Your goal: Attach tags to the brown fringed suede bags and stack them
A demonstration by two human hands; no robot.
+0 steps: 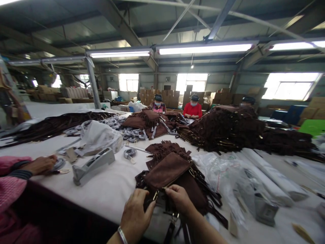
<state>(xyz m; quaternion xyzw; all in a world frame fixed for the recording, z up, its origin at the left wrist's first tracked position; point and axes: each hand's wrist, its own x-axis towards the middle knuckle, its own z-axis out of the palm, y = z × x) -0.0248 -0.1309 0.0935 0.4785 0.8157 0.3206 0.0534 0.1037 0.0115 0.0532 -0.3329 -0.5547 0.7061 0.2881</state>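
A dark brown fringed bag (pixel 169 169) lies on a small pile of similar brown bags at the table's near edge. My left hand (pixel 137 210), with a silver bangle at the wrist, is closed at the bag's lower corner. A gold snap hook (pixel 155 195) shows between its thumb and fingers. My right hand (pixel 180 200) pinches the bag's edge just right of the hook, its thumb and forefinger pressed together. Below the right wrist, another gold clasp (pixel 175 216) hangs on a dark strap. The ends of my left fingers are partly hidden by the bag.
A co-worker's hand (pixel 43 165) touches a grey coil at left. Nearby stand a tape dispenser (pixel 93 166) and a wrapped coil (pixel 130 153). Clear plastic bags (pixel 218 169), white rolls (pixel 274 176) and a second dispenser (pixel 266 208) lie right. Brown bags (pixel 228 125) are heaped behind; people sit beyond.
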